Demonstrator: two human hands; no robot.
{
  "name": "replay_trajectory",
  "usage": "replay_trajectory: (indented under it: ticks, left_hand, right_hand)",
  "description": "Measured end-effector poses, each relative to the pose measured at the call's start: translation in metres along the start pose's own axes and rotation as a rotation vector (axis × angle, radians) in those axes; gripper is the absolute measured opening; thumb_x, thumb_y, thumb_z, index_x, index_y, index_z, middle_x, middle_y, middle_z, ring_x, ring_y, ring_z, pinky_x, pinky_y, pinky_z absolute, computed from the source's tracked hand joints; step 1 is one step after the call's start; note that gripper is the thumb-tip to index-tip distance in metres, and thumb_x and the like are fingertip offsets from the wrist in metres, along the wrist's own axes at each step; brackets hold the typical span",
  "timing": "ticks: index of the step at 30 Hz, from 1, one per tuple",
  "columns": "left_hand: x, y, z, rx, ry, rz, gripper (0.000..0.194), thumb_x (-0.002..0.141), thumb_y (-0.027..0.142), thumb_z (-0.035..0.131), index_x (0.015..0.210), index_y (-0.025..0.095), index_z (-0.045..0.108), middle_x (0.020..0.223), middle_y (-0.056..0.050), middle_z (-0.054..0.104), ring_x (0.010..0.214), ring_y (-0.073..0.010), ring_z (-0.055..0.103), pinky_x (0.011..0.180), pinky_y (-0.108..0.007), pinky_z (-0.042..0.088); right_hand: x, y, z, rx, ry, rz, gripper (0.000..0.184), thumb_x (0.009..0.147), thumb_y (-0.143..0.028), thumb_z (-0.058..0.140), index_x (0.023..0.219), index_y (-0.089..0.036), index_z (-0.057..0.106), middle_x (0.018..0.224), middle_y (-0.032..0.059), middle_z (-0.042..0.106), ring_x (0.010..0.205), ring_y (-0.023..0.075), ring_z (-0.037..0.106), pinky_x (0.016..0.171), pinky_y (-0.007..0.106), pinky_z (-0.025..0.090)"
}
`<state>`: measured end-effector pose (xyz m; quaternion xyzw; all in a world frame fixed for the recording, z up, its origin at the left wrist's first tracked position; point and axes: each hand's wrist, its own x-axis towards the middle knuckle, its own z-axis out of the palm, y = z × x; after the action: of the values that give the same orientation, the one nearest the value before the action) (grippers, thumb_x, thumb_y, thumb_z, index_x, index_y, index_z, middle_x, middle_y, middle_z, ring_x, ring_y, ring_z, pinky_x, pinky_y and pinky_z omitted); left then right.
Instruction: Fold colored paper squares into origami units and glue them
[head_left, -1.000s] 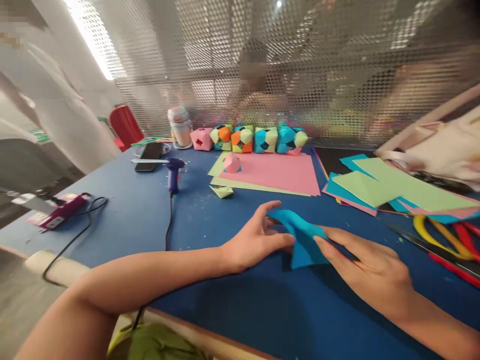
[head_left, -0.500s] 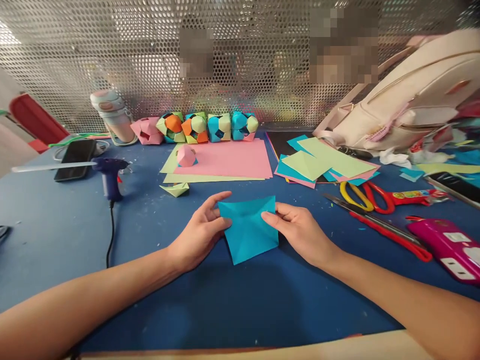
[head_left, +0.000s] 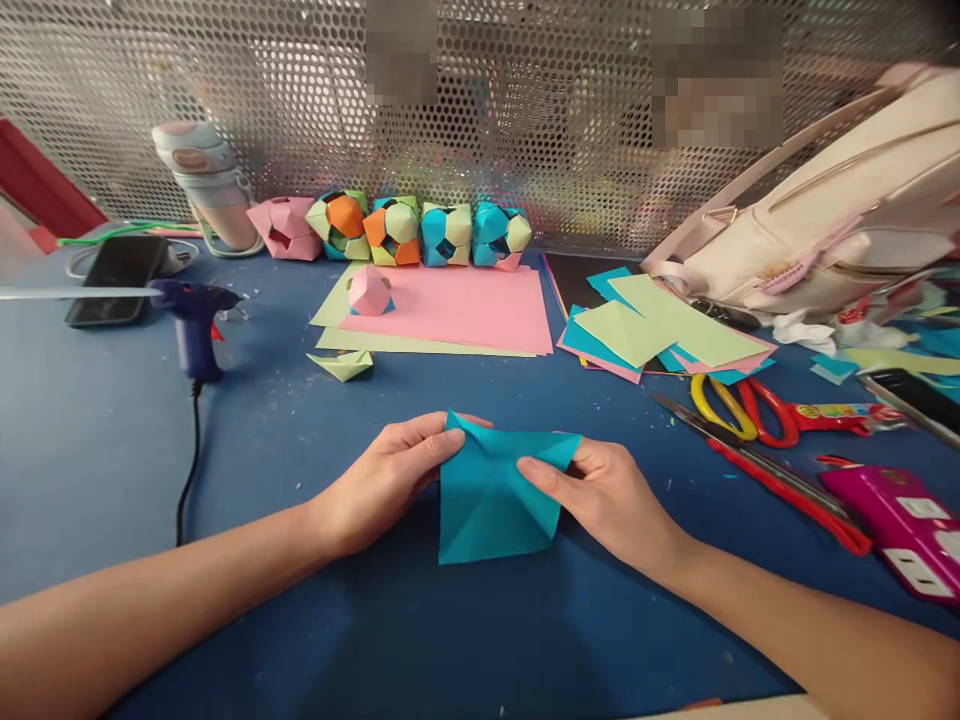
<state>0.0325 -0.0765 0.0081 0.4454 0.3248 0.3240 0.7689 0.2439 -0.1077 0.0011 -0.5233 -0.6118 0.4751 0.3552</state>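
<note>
Blue paper | between left hand and right hand | hands nearly closed, pinching its upper sides

A hand could slip across the smooth blue counter between the dark-blue plastic glue gun and the bare left hand. Between that and the bare right hand, a creased turquoise paper sheet fills the gap. Farther right, I see a long metal tool with a red handle and a magenta plastic box crowding the way. At the back, a row of multicoloured folded-paper balls and a perforated metal screen stop any reach.
</note>
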Motion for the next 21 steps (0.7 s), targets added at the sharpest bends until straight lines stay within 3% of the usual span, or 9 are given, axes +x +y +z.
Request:
replay_trajectory:
  ticks: [6,12,16,21]
  left_hand:
    - [-0.008,0.000,0.005,0.129,-0.038,0.004,0.029,0.077,0.022,0.070,0.101,0.018,0.055,0.101,-0.005,0.069,0.090,-0.0201,0.066,0.082,-0.034,0.054]
    - [-0.011,-0.002,0.004,0.231,0.073,0.043,0.024,0.073,0.016,0.066,0.096,0.017,0.058,0.093,-0.004,0.071,0.084,-0.0200,0.066,0.075,-0.031,0.053]
    - [-0.010,0.000,0.002,0.213,0.089,0.074,0.029,0.073,0.023,0.069,0.099,0.015,0.060,0.098,-0.006,0.071,0.089,-0.0218,0.065,0.080,-0.033,0.053]
    - [-0.008,-0.002,-0.002,0.297,0.139,0.077,0.030,0.073,0.030,0.071,0.097,0.015,0.062,0.090,-0.004,0.070,0.082,-0.0198,0.064,0.073,-0.031,0.053]
  right_hand:
    - [0.002,-0.002,0.009,-0.005,0.112,-0.011,0.032,0.082,-0.043,0.061,0.064,-0.017,0.059,0.063,-0.0001,0.052,0.060,0.0116,0.047,0.054,0.024,0.042]
    - [0.008,-0.003,0.021,0.297,0.109,0.051,0.029,0.076,-0.043,0.068,0.069,-0.016,0.064,0.068,0.0009,0.060,0.064,0.0129,0.051,0.060,0.027,0.047]
    - [0.013,-0.002,0.020,0.351,0.117,0.034,0.026,0.075,-0.042,0.070,0.071,-0.016,0.065,0.070,0.0005,0.062,0.067,0.0134,0.053,0.065,0.029,0.047]
    - [0.015,0.000,0.015,0.239,0.069,0.001,0.030,0.068,-0.039,0.075,0.059,-0.016,0.059,0.057,-0.0032,0.055,0.057,0.0108,0.048,0.061,0.028,0.045]
